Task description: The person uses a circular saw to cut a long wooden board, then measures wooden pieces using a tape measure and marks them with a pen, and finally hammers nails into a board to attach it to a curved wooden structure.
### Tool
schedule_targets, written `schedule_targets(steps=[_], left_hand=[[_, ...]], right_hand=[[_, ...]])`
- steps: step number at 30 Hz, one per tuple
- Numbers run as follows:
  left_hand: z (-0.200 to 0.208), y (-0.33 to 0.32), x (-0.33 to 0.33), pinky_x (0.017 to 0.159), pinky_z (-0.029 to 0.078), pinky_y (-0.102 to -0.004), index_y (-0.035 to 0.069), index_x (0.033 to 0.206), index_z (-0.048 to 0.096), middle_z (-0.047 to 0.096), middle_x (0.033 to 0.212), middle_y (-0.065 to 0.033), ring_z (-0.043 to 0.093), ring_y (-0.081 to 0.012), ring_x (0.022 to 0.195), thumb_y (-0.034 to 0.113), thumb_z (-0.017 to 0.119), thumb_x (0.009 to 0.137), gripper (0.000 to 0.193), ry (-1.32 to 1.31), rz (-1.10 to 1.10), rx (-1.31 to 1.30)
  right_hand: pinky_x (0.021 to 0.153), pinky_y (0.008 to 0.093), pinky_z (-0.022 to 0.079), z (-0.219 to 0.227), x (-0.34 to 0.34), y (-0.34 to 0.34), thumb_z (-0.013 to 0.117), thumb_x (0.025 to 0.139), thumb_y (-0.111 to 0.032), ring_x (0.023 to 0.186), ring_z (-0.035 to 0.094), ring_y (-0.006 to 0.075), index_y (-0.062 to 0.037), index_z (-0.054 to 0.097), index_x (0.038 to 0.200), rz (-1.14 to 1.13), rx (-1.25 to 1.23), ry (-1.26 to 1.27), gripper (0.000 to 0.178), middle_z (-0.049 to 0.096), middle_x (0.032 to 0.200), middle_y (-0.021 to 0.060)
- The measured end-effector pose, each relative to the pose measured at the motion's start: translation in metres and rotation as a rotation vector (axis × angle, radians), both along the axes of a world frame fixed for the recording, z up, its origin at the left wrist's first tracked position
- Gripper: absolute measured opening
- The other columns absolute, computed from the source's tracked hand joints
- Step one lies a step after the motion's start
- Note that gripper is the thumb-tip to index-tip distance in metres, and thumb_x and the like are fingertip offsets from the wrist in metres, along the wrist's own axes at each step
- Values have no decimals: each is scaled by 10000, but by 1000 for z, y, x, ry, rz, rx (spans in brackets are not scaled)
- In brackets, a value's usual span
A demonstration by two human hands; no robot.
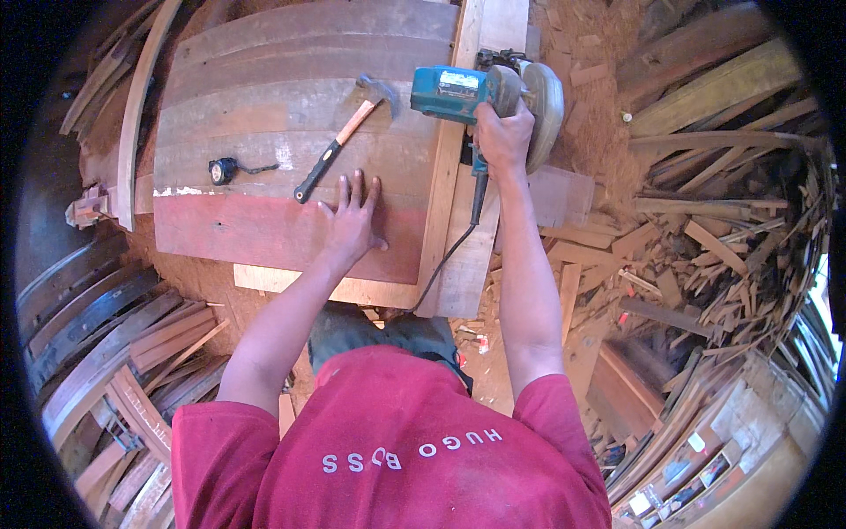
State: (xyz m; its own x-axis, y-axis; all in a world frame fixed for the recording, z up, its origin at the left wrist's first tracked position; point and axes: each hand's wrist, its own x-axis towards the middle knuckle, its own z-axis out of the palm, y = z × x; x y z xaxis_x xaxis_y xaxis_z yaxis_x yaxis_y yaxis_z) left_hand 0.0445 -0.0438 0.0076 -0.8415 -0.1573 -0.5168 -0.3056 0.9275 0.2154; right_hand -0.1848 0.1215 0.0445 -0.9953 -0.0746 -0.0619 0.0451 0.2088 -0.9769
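Red cotton shirt point(397, 450) closest, pale print across its chest. Left hand point(352, 220) pressed flat, fingers spread, holding nothing, on rough wooden planks point(264, 115), the nearest board reddish and smoother. Right hand point(504, 137) clamped around the handle of a teal power saw point(480, 93) with a round grey guard, sitting on a pale upright plank point(445, 203) at the right edge. Small pale rectangular label on the saw's top. Beside the left hand: hammer point(339, 145) with orange-and-black handle; further left, black tape measure point(222, 169). Splintered offcuts point(705, 229) heaped at right.

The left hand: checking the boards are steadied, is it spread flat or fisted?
Spread flat: left hand lies palm-down, fingers splayed, on the boards.
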Motion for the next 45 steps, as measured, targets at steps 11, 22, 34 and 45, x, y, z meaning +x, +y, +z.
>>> schedule_targets(steps=[11,22,34,45], left_hand=[[4,1,-4,1022,235,-810,199,1577,152,64,1648,-149,90,-414,1502,358,941,508,1337,-37,9,12],[4,1,-3,1022,244,-803,191,1579,146,71,1646,-153,96,-410,1503,366,936,512,1339,-36,5,5],[-1,0,0,1016,249,-804,200,1579,132,75,1643,-166,91,-422,1500,389,932,513,1346,-10,4,5],[2,1,-2,1015,238,-812,193,1574,141,83,1641,-170,88,-429,1499,366,932,534,1318,-20,15,19]], right_hand=[[402,280,404,-4,-23,-5,624,839,-51,448,513,96,-25,618,884,63,-68,87,52,584,638,15],[399,289,419,-2,-45,-14,629,842,-62,444,522,107,-27,609,863,39,-80,77,45,582,636,26],[401,306,419,-5,-74,-22,613,829,-66,441,523,124,-17,595,795,38,-29,69,62,557,597,24],[397,299,416,-6,-96,-27,623,812,-52,436,508,123,-30,586,787,39,-57,52,50,556,615,19]])
